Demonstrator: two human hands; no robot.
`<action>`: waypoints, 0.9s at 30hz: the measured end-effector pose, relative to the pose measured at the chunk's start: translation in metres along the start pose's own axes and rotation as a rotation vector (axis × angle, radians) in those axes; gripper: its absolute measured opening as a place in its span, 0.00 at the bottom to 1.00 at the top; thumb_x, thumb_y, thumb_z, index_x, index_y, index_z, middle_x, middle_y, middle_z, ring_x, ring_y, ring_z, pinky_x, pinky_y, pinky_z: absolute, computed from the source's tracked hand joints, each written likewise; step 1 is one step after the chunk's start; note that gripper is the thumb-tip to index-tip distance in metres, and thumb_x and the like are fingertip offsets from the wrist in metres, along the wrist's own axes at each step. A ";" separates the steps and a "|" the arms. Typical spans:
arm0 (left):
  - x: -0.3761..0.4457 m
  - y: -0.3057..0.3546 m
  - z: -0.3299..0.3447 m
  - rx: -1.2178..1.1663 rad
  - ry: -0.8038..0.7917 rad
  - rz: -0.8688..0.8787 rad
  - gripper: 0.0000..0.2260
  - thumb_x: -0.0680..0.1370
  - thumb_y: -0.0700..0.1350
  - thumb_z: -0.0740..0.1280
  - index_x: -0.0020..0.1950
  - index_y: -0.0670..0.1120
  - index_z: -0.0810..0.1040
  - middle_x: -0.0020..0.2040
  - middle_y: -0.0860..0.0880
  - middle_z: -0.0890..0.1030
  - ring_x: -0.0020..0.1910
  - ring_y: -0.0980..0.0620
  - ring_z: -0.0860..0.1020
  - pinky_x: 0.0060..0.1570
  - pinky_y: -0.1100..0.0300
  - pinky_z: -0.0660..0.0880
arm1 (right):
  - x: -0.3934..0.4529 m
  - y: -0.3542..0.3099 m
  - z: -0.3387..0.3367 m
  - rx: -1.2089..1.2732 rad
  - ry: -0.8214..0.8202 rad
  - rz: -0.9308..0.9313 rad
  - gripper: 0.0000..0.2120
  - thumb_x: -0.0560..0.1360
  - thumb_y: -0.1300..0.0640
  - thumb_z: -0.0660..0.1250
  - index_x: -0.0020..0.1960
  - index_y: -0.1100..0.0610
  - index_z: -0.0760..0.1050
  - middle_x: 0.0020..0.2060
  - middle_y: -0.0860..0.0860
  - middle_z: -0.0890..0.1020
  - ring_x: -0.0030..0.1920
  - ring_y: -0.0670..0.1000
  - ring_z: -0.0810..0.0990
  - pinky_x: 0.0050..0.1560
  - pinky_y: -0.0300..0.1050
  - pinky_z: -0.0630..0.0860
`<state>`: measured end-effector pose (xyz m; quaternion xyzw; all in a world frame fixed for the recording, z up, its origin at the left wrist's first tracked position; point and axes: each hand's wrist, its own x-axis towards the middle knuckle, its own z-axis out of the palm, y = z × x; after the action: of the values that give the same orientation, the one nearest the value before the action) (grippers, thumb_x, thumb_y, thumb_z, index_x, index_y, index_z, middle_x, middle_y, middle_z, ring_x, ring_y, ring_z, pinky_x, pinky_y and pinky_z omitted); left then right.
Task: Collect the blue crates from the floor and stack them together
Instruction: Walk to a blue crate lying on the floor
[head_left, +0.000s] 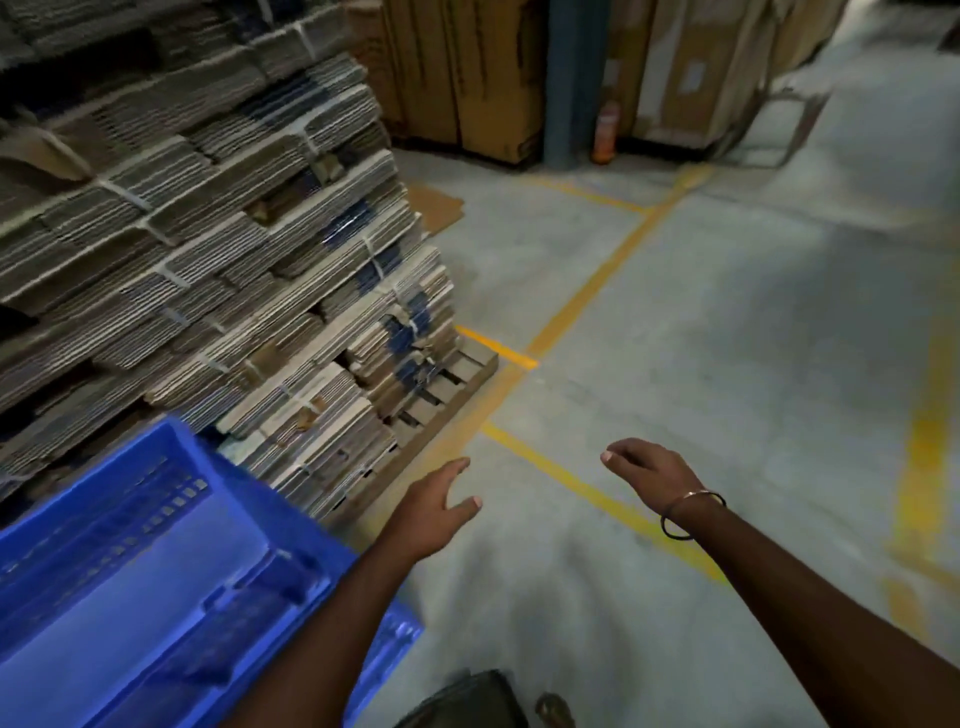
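Blue crate (156, 571) low at left, long axis running away; left hand (436, 506) nearer, right hand (649, 465) beyond; both spread, holding nothing.

A grey concrete floor (727, 322) carries painted yellow lines (597, 280) that cross at angles. At left, bundled flattened brown cardboard sheets (208, 234) are piled high on a wooden pallet (447, 384). Tall brown cardboard boxes (467, 73) stand behind, flanking a blue-grey steel column (571, 73), with an orange bottle (605, 132) at its foot. Light is dim.
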<state>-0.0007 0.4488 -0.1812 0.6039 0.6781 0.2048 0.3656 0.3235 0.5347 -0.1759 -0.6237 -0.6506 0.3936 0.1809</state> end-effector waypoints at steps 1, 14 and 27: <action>0.014 0.004 0.004 0.003 -0.033 0.002 0.30 0.75 0.55 0.69 0.76 0.52 0.67 0.74 0.50 0.71 0.73 0.52 0.69 0.68 0.61 0.64 | 0.006 0.006 -0.008 -0.005 -0.003 0.019 0.13 0.75 0.41 0.66 0.52 0.48 0.80 0.48 0.43 0.82 0.53 0.47 0.79 0.52 0.44 0.73; 0.232 0.033 0.009 0.030 -0.205 0.018 0.30 0.77 0.58 0.68 0.77 0.54 0.65 0.75 0.52 0.69 0.72 0.50 0.69 0.65 0.53 0.70 | 0.150 0.033 -0.079 -0.071 0.070 0.190 0.23 0.74 0.42 0.68 0.64 0.52 0.75 0.63 0.50 0.78 0.61 0.51 0.77 0.61 0.45 0.70; 0.446 0.052 -0.057 -0.013 -0.203 -0.039 0.29 0.78 0.56 0.68 0.77 0.49 0.65 0.75 0.48 0.70 0.71 0.47 0.71 0.65 0.50 0.70 | 0.359 -0.020 -0.133 -0.267 0.013 0.201 0.26 0.75 0.42 0.66 0.69 0.53 0.71 0.67 0.52 0.75 0.66 0.52 0.73 0.65 0.45 0.67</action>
<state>-0.0096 0.9004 -0.2173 0.6056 0.6480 0.1398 0.4402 0.3510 0.9176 -0.1699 -0.7068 -0.6302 0.3155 0.0603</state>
